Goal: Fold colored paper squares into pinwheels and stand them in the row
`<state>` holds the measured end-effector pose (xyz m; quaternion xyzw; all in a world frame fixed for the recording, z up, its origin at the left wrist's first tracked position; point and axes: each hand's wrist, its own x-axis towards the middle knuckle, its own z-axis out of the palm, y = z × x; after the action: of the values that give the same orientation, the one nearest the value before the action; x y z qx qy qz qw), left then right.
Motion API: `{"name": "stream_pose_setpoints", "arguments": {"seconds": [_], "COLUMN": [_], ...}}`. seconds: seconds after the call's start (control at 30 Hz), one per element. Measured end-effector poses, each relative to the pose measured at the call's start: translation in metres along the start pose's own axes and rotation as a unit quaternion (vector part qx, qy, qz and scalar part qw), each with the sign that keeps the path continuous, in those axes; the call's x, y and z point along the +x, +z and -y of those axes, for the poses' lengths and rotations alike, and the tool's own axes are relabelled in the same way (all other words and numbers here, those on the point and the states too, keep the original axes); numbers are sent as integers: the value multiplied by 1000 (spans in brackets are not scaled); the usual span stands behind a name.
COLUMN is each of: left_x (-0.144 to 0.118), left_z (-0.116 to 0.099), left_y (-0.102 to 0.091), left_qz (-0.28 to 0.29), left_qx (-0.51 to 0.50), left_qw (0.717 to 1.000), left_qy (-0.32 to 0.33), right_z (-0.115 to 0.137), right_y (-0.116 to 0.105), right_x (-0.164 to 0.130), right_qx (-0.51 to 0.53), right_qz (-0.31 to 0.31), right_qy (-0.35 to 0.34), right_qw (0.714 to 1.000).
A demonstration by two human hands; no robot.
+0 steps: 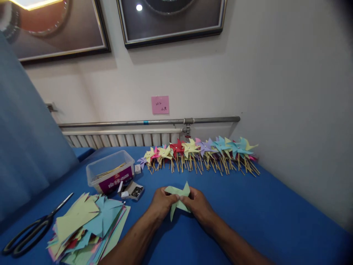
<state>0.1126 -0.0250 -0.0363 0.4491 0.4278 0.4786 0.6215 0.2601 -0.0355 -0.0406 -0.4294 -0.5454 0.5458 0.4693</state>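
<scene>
A pale green cut-paper pinwheel blank (178,198) sits just above the blue cloth-covered table (261,206), pinched from both sides: the left hand (161,204) grips its left part and the right hand (199,205) its right part, fingers of both curled closed on the paper with thumbs meeting near the centre. The piece lies squarely between the two hands, neither one nearer than the other; one pointed flap rises up and away from the person, another hangs down toward them, so its longest line runs roughly near-to-far while the hands press in across it. Taking that green paper as the landmark: beyond it, along the wall, stands a long row of finished multicoloured paper pinwheels on thin wooden sticks (201,152). To its left and slightly farther back lies a small open cardboard box of metal pins (134,191), and past that a clear plastic tub with a purple label (110,175) holding a few sticks. Nearer and to its left spreads a loose stack of cut coloured paper sheets (88,228), with black-handled scissors (33,228) at the far left edge.
</scene>
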Motion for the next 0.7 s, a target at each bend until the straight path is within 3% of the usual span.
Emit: {"name": "stream_pose_setpoints", "arguments": {"seconds": [0.3, 0.4, 0.43, 0.47, 0.53, 0.6, 0.63, 0.7], "left_x": [3, 4, 4, 3, 0, -3, -4, -5], "left_z": [1, -12, -19, -27, -42, -55, -59, -63], "left_y": [-5, -21, -29, -38, -55, -69, -75, -82], "left_qz": [-3, -17, -36, -67, -131, -157, -160, -156], "left_qx": [58, 194, 284, 390, 594, 708, 735, 759], "left_qw": [998, 980, 956, 914, 788, 687, 658, 632], "left_qy": [17, 47, 67, 89, 97, 43, 20, -17], "right_z": [-7, -15, -18, -21, -26, -28, -28, -25], "right_y": [1, -4, -6, -8, -11, -12, -12, -10], "right_x": [3, 8, 10, 12, 14, 15, 14, 12], "right_qx": [-30, -25, -24, -26, -32, -37, -40, -47], "right_qz": [-38, -43, -47, -52, -60, -67, -70, -76], "right_qy": [3, 1, -1, -3, -6, -7, -6, -1], "right_qw": [999, 999, 999, 998, 998, 997, 997, 996]}}
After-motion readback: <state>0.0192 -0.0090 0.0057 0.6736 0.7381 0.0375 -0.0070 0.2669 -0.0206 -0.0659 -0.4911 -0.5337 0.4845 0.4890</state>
